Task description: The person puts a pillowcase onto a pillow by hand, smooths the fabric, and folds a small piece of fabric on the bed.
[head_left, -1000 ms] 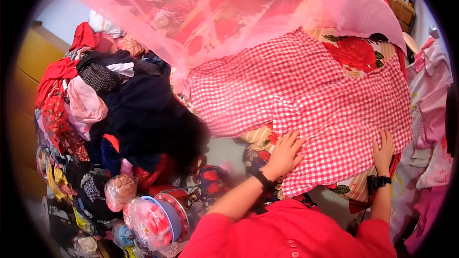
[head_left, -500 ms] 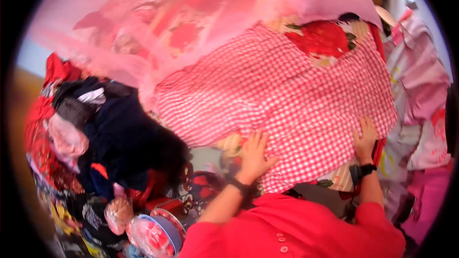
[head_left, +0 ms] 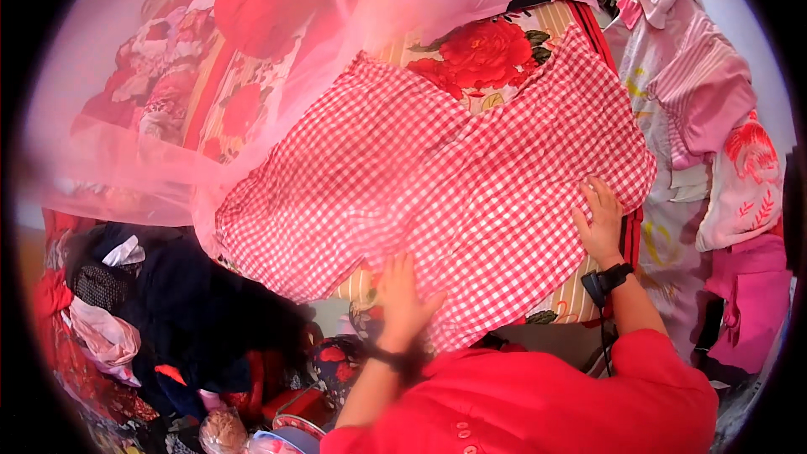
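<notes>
A red-and-white checked garment [head_left: 471, 193] lies spread out, lightly wrinkled, on a bed [head_left: 483, 55] with a striped, red-flowered cover. My left hand [head_left: 403, 303] rests at the garment's near edge, fingers stretched and thumb apart; it looks slightly blurred. Toward the right side, my right hand [head_left: 600, 223] lies on the checked cloth with its fingers spread. Neither hand grips anything. A black band circles my left wrist, and a black device with a cord [head_left: 607, 283] is strapped to my right wrist.
Sheer pink netting [head_left: 160, 160] hangs over the bed's left and far side, partly covering a heap of clothes. Dark clothes [head_left: 202, 303] are piled at the left. Pink and white cloths [head_left: 702, 92] hang at the right. A wrapped bundle [head_left: 224, 430] sits at the lower left.
The view has shifted, so the garment and bed appear further left and the right-hand cloths show more. Both hands remain flat on the garment with fingers spread.
</notes>
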Available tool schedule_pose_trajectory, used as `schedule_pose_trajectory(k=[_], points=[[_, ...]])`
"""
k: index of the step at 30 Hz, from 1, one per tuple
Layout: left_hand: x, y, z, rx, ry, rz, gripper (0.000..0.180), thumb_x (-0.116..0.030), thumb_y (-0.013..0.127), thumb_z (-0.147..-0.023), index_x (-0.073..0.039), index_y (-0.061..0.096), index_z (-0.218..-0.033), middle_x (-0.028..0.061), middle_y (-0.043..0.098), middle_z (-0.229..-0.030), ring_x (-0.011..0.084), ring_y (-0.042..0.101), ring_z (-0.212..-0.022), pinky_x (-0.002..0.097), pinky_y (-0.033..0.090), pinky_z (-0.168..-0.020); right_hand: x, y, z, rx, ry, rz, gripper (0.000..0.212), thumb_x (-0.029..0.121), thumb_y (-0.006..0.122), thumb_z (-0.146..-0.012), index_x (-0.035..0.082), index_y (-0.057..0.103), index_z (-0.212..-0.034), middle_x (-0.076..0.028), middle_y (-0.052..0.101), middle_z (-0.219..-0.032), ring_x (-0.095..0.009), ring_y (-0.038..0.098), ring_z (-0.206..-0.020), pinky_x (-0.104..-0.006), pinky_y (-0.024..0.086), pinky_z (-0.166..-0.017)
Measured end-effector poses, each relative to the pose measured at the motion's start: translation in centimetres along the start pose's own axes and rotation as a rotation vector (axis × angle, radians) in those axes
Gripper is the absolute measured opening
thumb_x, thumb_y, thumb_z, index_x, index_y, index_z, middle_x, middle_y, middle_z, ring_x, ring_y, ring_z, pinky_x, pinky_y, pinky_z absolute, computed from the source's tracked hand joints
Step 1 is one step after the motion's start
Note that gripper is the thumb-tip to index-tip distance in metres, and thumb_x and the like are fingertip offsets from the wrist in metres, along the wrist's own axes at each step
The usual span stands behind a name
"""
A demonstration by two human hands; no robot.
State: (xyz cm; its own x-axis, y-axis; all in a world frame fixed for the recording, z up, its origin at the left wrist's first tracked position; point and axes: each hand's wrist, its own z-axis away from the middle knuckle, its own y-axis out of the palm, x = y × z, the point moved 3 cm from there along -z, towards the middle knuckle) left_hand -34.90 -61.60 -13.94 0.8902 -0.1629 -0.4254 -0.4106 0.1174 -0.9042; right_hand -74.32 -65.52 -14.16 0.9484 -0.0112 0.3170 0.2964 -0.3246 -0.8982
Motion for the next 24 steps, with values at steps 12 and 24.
schedule_pose_trajectory(k=[12, 24], points=[[0.13, 0.07, 0.05, -0.003, 0.034, 0.013, 0.089, -0.043, 0.073, -0.075, 0.002, 0.034, -0.141, 0.0219, 0.033, -0.148, 0.0394, 0.025, -0.139, 0.0545, 0.017, -0.11, -0.12, -0.13, 0.1, 0.009, -0.02, -0.047, 0.046, 0.025, 0.064, -0.083, 0.008, 0.056, -0.125, -0.012, 0.048, -0.137, -0.031, 0.041, -0.13, -0.0439, 0.03, -0.105], [0.12, 0.2, 0.31, -0.022, 0.051, -0.001, 0.089, -0.044, 0.073, -0.076, 0.002, 0.033, -0.141, 0.0224, 0.034, -0.148, 0.0405, 0.025, -0.139, 0.0545, 0.017, -0.11, 0.07, -0.31, 0.26, -0.012, -0.012, 0.01, 0.046, 0.025, 0.063, -0.084, 0.008, 0.055, -0.126, -0.011, 0.048, -0.137, -0.03, 0.04, -0.13, -0.0433, 0.03, -0.105]])
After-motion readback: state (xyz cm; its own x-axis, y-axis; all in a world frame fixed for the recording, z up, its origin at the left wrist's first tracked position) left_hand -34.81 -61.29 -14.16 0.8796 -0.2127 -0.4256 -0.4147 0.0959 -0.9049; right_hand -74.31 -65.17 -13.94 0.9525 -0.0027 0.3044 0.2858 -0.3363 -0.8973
